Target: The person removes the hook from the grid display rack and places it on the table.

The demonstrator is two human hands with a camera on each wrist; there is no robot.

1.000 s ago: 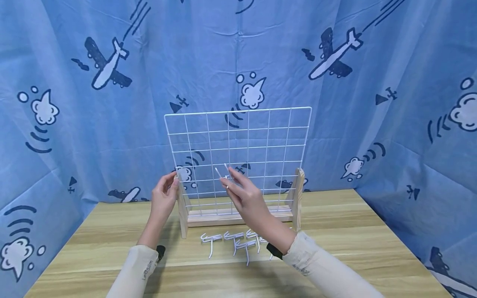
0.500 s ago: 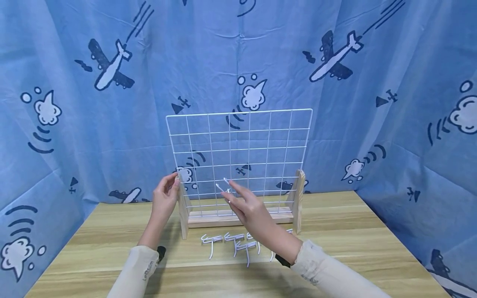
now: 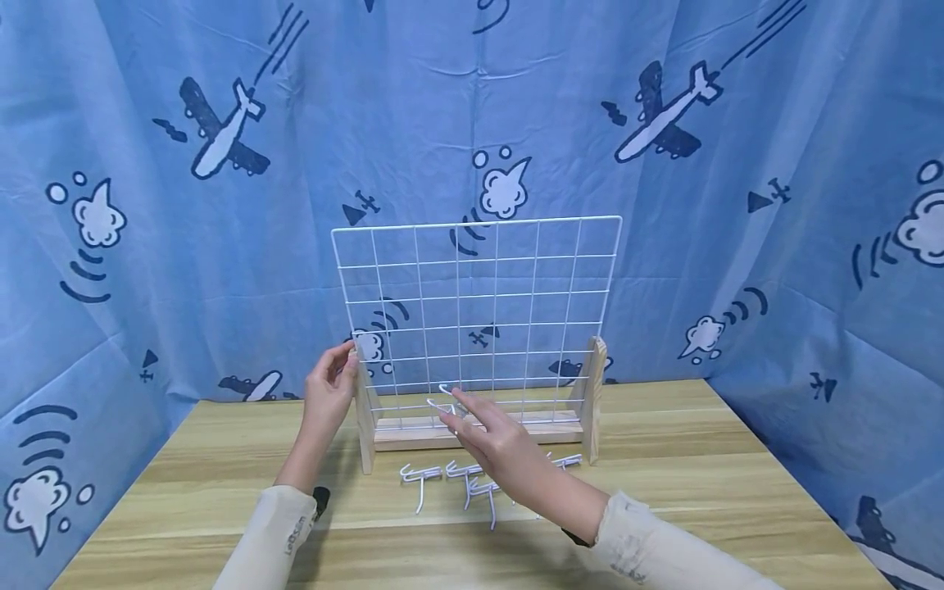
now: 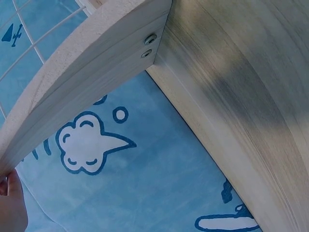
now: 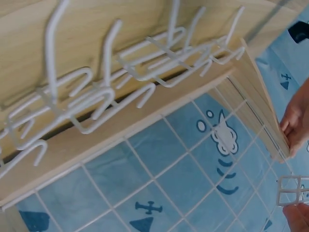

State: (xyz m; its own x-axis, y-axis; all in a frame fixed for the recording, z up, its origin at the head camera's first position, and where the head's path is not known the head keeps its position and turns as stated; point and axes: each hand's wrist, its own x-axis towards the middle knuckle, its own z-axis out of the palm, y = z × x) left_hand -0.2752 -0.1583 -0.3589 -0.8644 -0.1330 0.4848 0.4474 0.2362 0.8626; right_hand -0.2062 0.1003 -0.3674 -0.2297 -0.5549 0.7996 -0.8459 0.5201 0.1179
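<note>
My left hand [image 3: 330,389] pinches the upper end of the left wooden upright [image 3: 365,422] of a stand. That stand holds up a white wire grid panel [image 3: 497,295]. In the left wrist view, only part of the left hand [image 4: 11,205] shows at the upright's edge. My right hand [image 3: 509,451] holds a white wire display hook [image 3: 452,409] between thumb and fingers, in front of the grid's lower rows. The hook's two bent tips point up and toward the grid; whether they touch it I cannot tell. Its rectangular back [image 5: 288,191] appears in the right wrist view.
Several loose white wire hooks [image 3: 420,474] lie on the wooden table [image 3: 221,508] in front of the stand, some partly hidden under my right forearm. A wooden crossbar [image 3: 413,441] joins the two uprights. A blue patterned curtain [image 3: 413,123] hangs behind and at both sides.
My right hand has moved down with the hook, from the grid's middle rows to its lowest rows. My left hand has stayed on the upright.
</note>
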